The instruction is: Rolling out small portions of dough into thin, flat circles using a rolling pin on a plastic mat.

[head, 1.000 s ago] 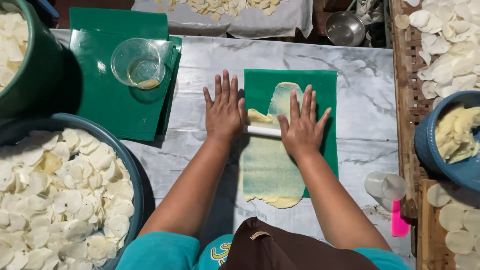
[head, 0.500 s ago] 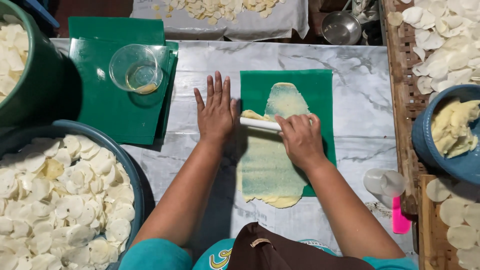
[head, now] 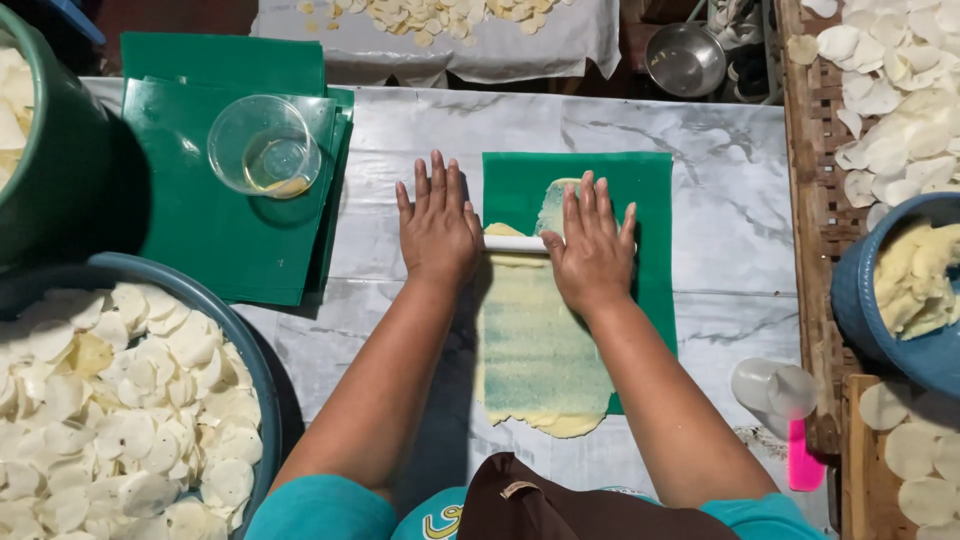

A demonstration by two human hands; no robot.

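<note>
Both hands, the left hand (head: 437, 230) and right hand (head: 592, 250), press flat with fingers spread on a white rolling pin (head: 515, 243) between them, grasping nothing, over thin yellow dough (head: 535, 350) stretching beneath the wrists on a green mat (head: 650, 200).

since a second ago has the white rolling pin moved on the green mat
Yes. The white rolling pin sits nearer the green mat's far edge, pushed away from the person.

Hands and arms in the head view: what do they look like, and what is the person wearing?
Both arms are bare from the short teal sleeves down. The left hand and right hand wear no gloves, and no rings or watch show. A brown apron covers the front, over the teal shirt.
</note>
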